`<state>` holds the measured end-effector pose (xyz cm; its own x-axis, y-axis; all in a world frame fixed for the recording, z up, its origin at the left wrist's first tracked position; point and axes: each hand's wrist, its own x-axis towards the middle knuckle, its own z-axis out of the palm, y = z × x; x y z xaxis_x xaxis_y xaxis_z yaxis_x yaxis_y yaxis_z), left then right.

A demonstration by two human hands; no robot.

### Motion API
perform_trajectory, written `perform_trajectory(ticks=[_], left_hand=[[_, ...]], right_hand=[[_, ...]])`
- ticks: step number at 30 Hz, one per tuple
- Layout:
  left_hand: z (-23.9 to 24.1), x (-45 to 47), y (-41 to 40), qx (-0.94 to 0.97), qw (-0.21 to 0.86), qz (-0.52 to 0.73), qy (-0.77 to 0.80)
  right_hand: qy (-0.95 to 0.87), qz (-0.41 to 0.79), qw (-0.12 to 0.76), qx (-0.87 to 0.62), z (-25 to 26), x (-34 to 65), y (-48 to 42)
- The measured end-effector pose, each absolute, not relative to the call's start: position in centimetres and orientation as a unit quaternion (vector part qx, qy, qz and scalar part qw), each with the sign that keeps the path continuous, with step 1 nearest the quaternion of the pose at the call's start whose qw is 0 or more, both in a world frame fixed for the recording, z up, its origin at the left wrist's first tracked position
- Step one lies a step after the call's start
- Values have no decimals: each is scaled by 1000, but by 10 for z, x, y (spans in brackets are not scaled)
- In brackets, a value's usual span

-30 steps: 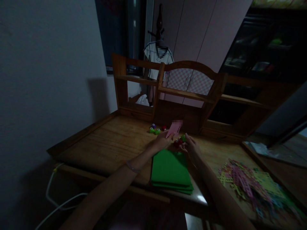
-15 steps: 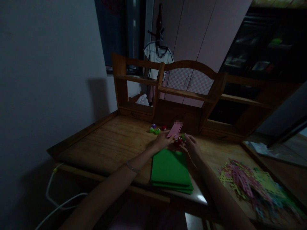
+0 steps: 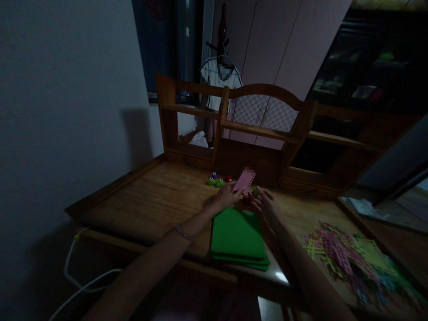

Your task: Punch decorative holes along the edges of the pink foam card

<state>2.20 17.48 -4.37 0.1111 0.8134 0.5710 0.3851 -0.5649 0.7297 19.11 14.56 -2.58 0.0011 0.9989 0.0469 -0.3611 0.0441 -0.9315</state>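
Observation:
My left hand (image 3: 226,196) pinches a pink sheet (image 3: 244,181) and holds it up above the wooden desk (image 3: 157,200). My right hand (image 3: 267,205) is closed around a small red punch (image 3: 248,197) right beside the sheet's lower edge; a small green piece (image 3: 256,191) sits by its fingers. Whether the sheet is inside the punch is not clear in the dim light. A stack of green sheets (image 3: 236,236) lies flat just below both hands.
Several small green, purple and red punches (image 3: 219,180) sit near the wooden shelf unit (image 3: 234,129) at the desk's back. A heap of pink, yellow and green cut-out scraps (image 3: 351,258) lies at right. A white cable (image 3: 76,276) hangs off the desk's left front corner.
The pink sheet has shifted slightly right and down toward the red punch. Both hands stay almost where they were.

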Motion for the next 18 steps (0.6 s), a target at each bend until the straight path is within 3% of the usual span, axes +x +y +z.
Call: perform_trajectory(ticks=[18], left_hand=[[-47,23,177,711,227,523,413]], right_hand=[[-441,566,574,-394,-23,190,142]])
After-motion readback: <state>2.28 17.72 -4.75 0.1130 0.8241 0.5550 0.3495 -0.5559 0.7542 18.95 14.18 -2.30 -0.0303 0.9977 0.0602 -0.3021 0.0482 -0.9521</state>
